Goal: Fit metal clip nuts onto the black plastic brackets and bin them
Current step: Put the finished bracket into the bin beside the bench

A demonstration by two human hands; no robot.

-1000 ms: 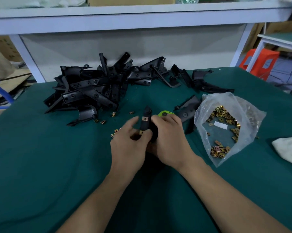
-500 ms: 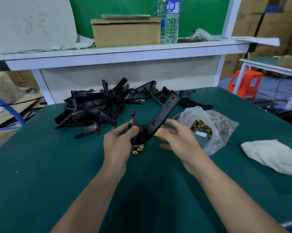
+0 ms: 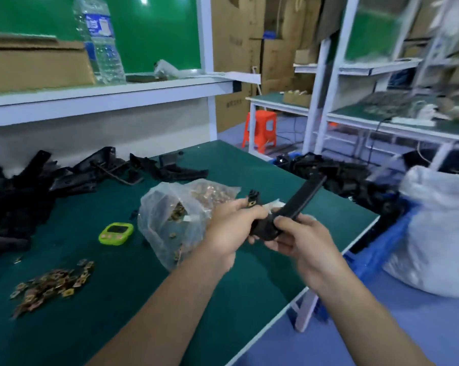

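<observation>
While both hands held one black bracket [image 3: 299, 199] above the green table's [image 3: 117, 299] right edge, the left hand [image 3: 233, 225] curled round its short end, where a brass clip nut [image 3: 252, 203] showed. The right hand [image 3: 302, 241] gripped the bend, long arm tilted up to the right. Bag of clip nuts [image 3: 170, 215] just left of the hands; loose clip nuts [image 3: 51, 283] front-left; bracket pile [image 3: 51, 178] at the back.
</observation>
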